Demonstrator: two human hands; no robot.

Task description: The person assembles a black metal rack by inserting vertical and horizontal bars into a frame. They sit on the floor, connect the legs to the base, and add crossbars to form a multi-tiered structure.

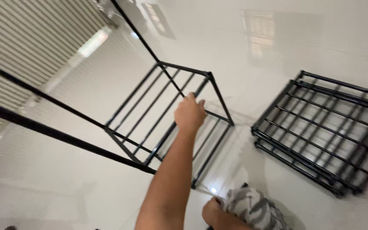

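Note:
My left hand (189, 114) reaches forward and is shut on a thin bar of a black metal rack frame (150, 123). The frame is tilted, with slatted tiers and long legs (56, 134) running off to the left. My right hand (211, 211) is low at the bottom edge, with its fingers curled against camouflage fabric (254, 208) on my leg. I cannot tell whether it grips the cloth.
A stack of black slatted metal shelves (324, 136) lies flat on the glossy white tile floor (256, 76) at the right. A ribbed shutter wall (22, 47) runs along the upper left. Window reflections show on the floor.

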